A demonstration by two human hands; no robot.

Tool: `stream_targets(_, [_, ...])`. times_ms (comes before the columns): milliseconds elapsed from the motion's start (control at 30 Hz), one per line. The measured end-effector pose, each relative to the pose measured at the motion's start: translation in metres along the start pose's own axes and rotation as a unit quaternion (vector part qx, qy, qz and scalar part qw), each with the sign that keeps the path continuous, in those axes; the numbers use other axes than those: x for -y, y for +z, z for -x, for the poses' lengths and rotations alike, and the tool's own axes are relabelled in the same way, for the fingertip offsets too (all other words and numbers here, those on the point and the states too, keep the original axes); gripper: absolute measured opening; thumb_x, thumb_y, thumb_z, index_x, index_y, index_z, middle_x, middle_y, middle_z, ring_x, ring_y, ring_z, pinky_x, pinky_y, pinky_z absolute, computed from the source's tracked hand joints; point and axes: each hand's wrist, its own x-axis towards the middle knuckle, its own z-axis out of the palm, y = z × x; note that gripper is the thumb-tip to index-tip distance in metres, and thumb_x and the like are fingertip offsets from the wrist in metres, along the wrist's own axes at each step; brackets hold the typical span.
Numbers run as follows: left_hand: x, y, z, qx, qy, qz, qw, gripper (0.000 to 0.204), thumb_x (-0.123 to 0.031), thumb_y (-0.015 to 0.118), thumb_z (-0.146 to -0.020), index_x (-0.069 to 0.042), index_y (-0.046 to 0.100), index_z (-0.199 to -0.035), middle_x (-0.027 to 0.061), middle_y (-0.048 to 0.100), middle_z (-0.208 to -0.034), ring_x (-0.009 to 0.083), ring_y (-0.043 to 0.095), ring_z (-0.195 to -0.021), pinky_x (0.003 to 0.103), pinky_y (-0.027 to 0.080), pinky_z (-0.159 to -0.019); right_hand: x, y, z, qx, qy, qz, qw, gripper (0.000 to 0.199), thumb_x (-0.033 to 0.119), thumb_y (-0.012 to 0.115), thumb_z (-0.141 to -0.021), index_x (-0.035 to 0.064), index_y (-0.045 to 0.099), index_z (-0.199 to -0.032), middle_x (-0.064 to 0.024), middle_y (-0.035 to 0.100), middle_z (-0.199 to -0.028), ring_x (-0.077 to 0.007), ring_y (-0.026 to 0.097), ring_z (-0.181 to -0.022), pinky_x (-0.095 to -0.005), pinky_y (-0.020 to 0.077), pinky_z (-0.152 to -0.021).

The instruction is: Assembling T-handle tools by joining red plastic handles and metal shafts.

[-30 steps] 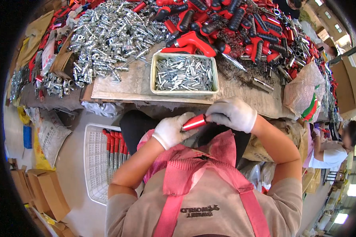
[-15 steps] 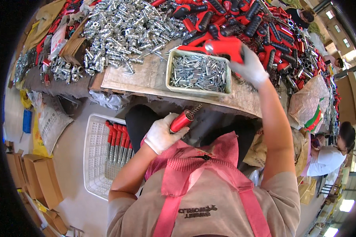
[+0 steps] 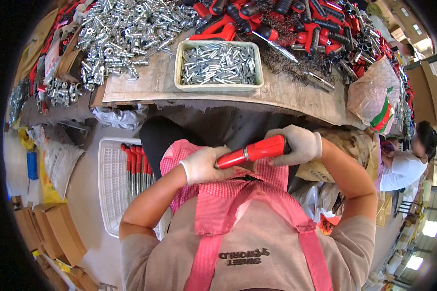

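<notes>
Head view: the person sits at the near edge of the worktop, wearing white work gloves and a pink checked apron. Both hands are held close together above the lap, just in front of the chest, below the worktop edge.

The left hand is closed around the narrow near-left end of a red tool handle. The right hand is closed around the thicker far-right end of the same handle. The handle spans the gap between the two hands, tilted so that its right end sits slightly farther and higher than its left end. A metal ring encircles the handle near its middle, between the hands. Whatever lies inside the right palm is hidden.

On the worktop, directly beyond the hands and well apart from them, stands a pale rectangular tray filled with small silver metal pieces. To the far left lies a large heap of silver metal fittings. To the far right lies a pile of red and black handles with wire brush parts mixed in.

On the floor at the left, beside the person's knee, sits a white plastic crate holding a row of finished red-handled tools. Cardboard boxes stand at the near left. Another person sits at the right edge.
</notes>
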Motion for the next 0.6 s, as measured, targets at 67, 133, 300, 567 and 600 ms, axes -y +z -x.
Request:
stream_targets(67, [0.023, 0.019, -0.002, 0.092, 0.032, 0.105, 0.990, 0.042, -0.029, 0.071, -0.080, -0.004, 0.058, -0.110, 0.0129, 0.065, -0.089, 0.0175, 0.063, -0.084, 0.031, 0.048, -0.079, -0.003, 0.004, -0.001, 0.089, 0.001, -0.015, 0.996, 0.040, 0.029, 0.074, -0.071, 0.0077, 0.059, -0.101, -0.0147, 0.065, -0.079, -0.0355, 0.062, -0.076, -0.0413, 0.0494, -0.068])
stream_targets(133, [0.027, 0.029, -0.006, 0.189, 0.026, 0.151, 0.970, 0.047, -0.021, 0.071, -0.078, -0.001, 0.055, -0.117, 0.0090, 0.065, -0.098, 0.0131, 0.059, -0.089, 0.030, 0.047, -0.084, -0.006, 0.008, -0.006, 0.069, -0.158, 0.122, 0.977, 0.035, 0.020, 0.072, -0.065, 0.0095, 0.062, -0.097, -0.0092, 0.063, -0.083, -0.0280, 0.061, -0.080, -0.0373, 0.0493, -0.076])
stream_targets(300, [0.034, 0.041, -0.009, 0.212, 0.003, 0.265, 0.940, 0.033, -0.018, 0.067, -0.080, 0.000, 0.059, -0.106, 0.0061, 0.064, -0.090, 0.0114, 0.057, -0.084, 0.028, 0.047, -0.081, 0.009, 0.007, -0.016, -0.071, -0.429, 0.421, 0.796, 0.023, 0.022, 0.060, -0.065, 0.0121, 0.061, -0.086, -0.0039, 0.055, -0.079, -0.0233, 0.056, -0.077, -0.0426, 0.0474, -0.084])
stream_targets(567, [-0.015, 0.017, 0.002, 0.054, -0.052, -0.171, 0.983, 0.036, -0.025, 0.066, -0.077, -0.011, 0.059, -0.110, 0.0167, 0.065, -0.095, 0.0317, 0.064, -0.087, 0.039, 0.051, -0.075, -0.025, 0.040, 0.010, 0.023, -0.029, 0.033, 0.999, 0.021, 0.015, 0.064, -0.074, 0.0119, 0.065, -0.095, -0.0045, 0.063, -0.074, -0.0277, 0.063, -0.069, -0.0403, 0.0506, -0.065])
stream_targets(600, [-0.001, 0.021, 0.005, -0.043, 0.011, -0.227, 0.973, 0.037, -0.025, 0.068, -0.075, -0.013, 0.058, -0.108, 0.0136, 0.065, -0.091, 0.0316, 0.064, -0.083, 0.042, 0.052, -0.069, -0.029, 0.051, 0.009, 0.040, 0.052, -0.123, 0.990, 0.021, 0.016, 0.065, -0.075, 0.0094, 0.065, -0.095, -0.0034, 0.062, -0.071, -0.0242, 0.062, -0.065, -0.0386, 0.0505, -0.064])
